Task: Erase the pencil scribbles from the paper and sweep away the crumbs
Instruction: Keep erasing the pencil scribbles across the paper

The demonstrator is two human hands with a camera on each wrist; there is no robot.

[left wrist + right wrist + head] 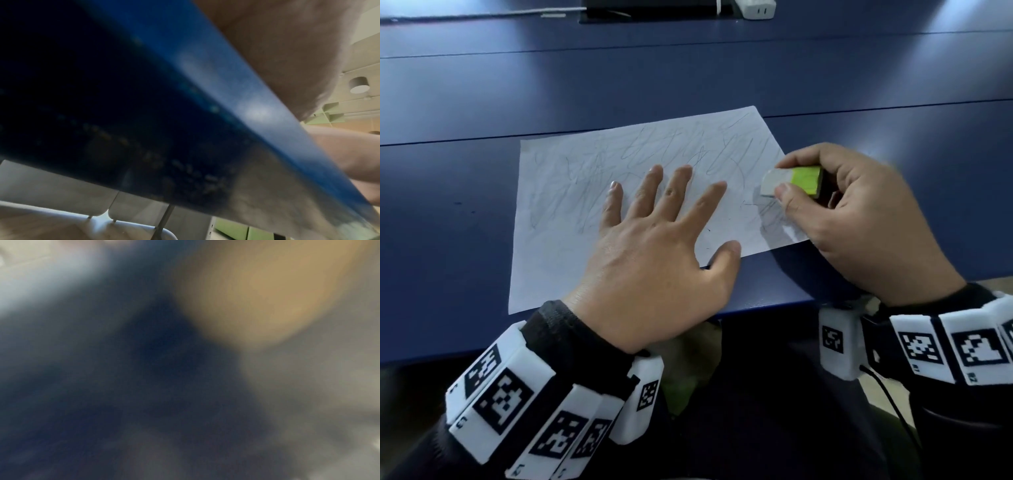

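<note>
Nearest, the left hand (654,260) lies flat with fingers spread, pressing down a sheet of paper (558,205) on a blue table (465,222). Just to its right, the right hand (859,219) pinches a white eraser (789,180) with a green sleeve, its white end touching the paper's right edge. Beyond both hands, faint pencil scribbles (688,147) cross the sheet.

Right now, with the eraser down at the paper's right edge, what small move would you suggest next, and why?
Probably short rubbing strokes leftward. The right hand pinches the eraser at the right edge of the paper, the left hand presses it flat, and the scribbles cover most of the sheet.
</note>
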